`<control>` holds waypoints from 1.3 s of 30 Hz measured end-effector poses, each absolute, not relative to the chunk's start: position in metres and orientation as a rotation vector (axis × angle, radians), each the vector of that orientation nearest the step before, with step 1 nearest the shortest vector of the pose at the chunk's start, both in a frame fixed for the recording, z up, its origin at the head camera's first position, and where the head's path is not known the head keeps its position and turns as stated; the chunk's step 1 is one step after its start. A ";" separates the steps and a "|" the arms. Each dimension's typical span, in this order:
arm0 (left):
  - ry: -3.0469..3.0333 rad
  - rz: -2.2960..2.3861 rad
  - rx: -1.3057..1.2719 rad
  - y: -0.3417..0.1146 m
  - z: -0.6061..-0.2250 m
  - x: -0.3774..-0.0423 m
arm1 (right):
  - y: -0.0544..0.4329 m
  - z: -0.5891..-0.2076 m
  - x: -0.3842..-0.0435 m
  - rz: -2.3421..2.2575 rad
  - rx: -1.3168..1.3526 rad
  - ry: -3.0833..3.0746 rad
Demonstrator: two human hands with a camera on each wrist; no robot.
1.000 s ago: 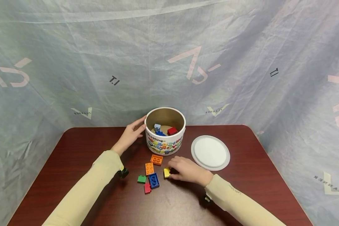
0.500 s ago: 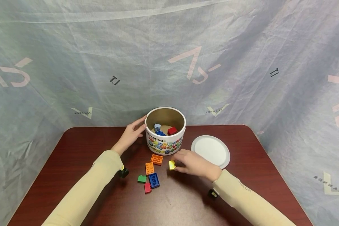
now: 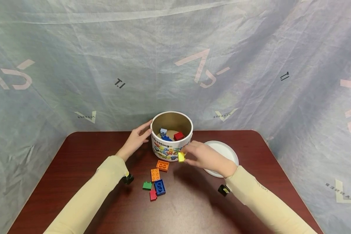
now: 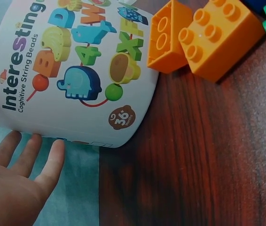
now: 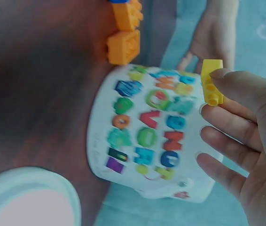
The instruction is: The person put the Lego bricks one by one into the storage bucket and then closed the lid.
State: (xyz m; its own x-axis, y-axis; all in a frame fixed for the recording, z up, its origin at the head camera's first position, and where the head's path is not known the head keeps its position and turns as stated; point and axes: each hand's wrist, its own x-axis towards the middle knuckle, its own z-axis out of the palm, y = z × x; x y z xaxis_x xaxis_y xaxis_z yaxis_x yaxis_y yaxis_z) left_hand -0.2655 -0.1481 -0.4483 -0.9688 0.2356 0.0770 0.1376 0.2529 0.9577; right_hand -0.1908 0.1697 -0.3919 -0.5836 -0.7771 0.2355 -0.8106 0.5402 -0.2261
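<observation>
A yellow brick (image 3: 181, 157) is pinched between the thumb and fingers of my right hand (image 3: 206, 156), raised just in front of the tub's right side. The right wrist view shows the yellow brick (image 5: 212, 82) with its studs toward the palm side. My left hand (image 3: 134, 141) rests its straight fingertips against the left wall of the white printed tub (image 3: 166, 151); the left wrist view shows those fingers (image 4: 53, 162) spread along its side. Inside the tub lie a red brick (image 3: 178, 136), a light blue brick (image 3: 163, 132) and a blue piece (image 3: 166, 138).
In front of the tub lie two orange bricks, one studs-down (image 3: 162, 165) and one studs-up (image 4: 217, 37), plus a blue brick (image 3: 160, 187), a green brick (image 3: 147, 185) and a red brick (image 3: 153, 195). A white round lid (image 3: 229, 156) lies right, partly behind my right hand. Grey cloth (image 3: 175, 65) hangs behind the table.
My right hand has lifted the yellow brick off the table and carried it up and forward toward the tub. The left hand has stayed on the tub's side.
</observation>
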 end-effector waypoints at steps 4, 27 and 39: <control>2.438 1.824 0.364 -0.148 -0.448 -0.264 | 0.171 -0.378 -0.199 0.472 1.340 -2.653; 2.431 1.811 0.380 -0.150 -0.447 -0.265 | 0.159 -0.350 -0.261 0.386 1.241 -2.742; 2.401 1.807 0.394 -0.151 -0.445 -0.264 | 0.153 -0.358 -0.281 0.331 1.190 -2.799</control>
